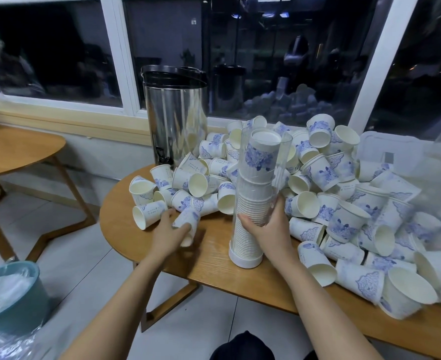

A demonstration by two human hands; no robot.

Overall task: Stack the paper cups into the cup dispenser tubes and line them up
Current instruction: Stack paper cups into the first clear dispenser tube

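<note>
Clear plastic dispenser tube (pixel 262 162) stands upright on the wooden surface (pixel 214 258), near the front edge, w/ a white base cap (pixel 245 259) at the bottom. Inside is a tight stack of cups (pixel 250 203), bottoms up, reaching almost to the tube's open top; the top cup shows blue print.

Right grip (pixel 268 229) holds the tube approx. at its lower middle, thumb across the front, fingers round the right side. Left grip (pixel 168 233) is left of the tube, fingers curled round one paper cup (pixel 188 223) that's tipped roughly on its side. Can't tell if that cup touches the surface or sits just above it.

Loose cups (pixel 344 193), white w/ blue pattern, are heaped behind & right of the tube, most on their sides, a few nested. A smaller bunch lies just beyond the left grip.

Steel urn (pixel 175 113) w/ black lid stands at the back of the surface by the window (pixel 279 61), black tap low down. White plastic box (pixel 385 146) sits back right, behind the heap.

2nd wooden table (pixel 19 149) is at left, well apart. Blue bin (pixel 14 300) w/ clear liner is on the tiled floor, bottom left.
</note>
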